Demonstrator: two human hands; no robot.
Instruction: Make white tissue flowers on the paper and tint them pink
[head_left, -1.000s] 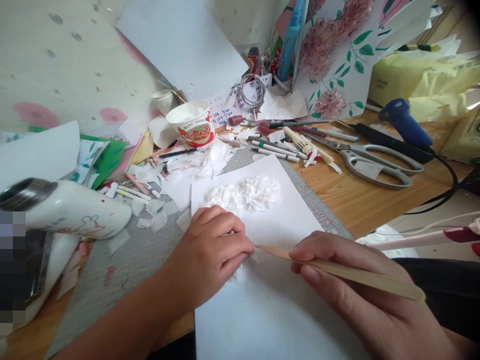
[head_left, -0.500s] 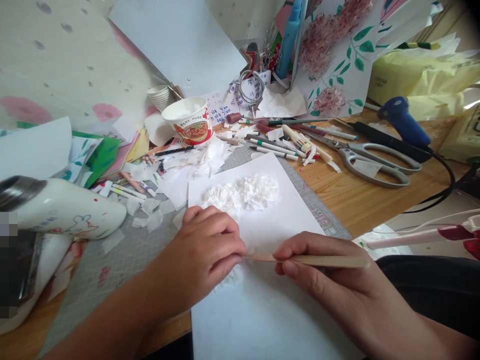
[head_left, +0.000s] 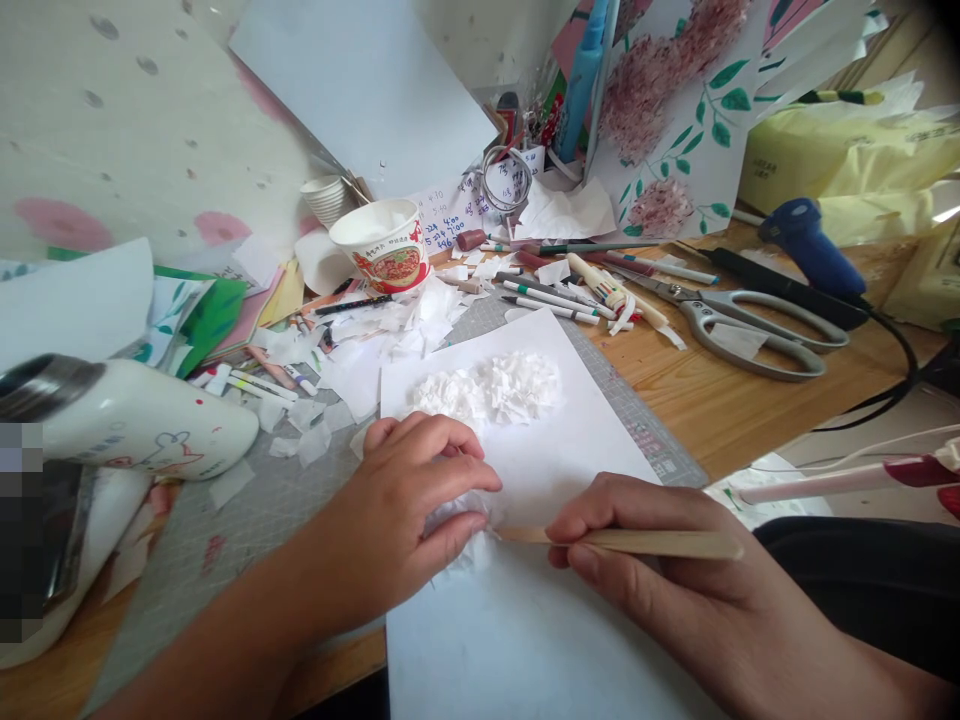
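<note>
My right hand [head_left: 675,580] grips a flat wooden craft stick [head_left: 660,543], which points left across a white sheet of paper [head_left: 517,640]. The stick's tip meets the edge of a tuft of crumpled white paper bits [head_left: 471,562] partly hidden under my left hand [head_left: 412,490]. That hand rests over the tuft, its thumb and index finger apart by the stick's tip, and nothing shows held between them. Farther up the sheet sit two more ruffled white tufts, the right one [head_left: 521,387] beside the left one [head_left: 448,393].
A grey cutting mat [head_left: 225,540] lies under the sheet. Paper scraps [head_left: 311,440] and a white bottle [head_left: 172,420] lie left. Behind stands a paper cup [head_left: 382,250]. Markers [head_left: 551,308], grey scissors [head_left: 750,325] and a blue glue gun [head_left: 810,240] lie to the right.
My left index finger has lifted away from the thumb, showing more of the tuft beneath. The stick's tip has dipped slightly lower at the tuft's edge. The view has shifted a little.
</note>
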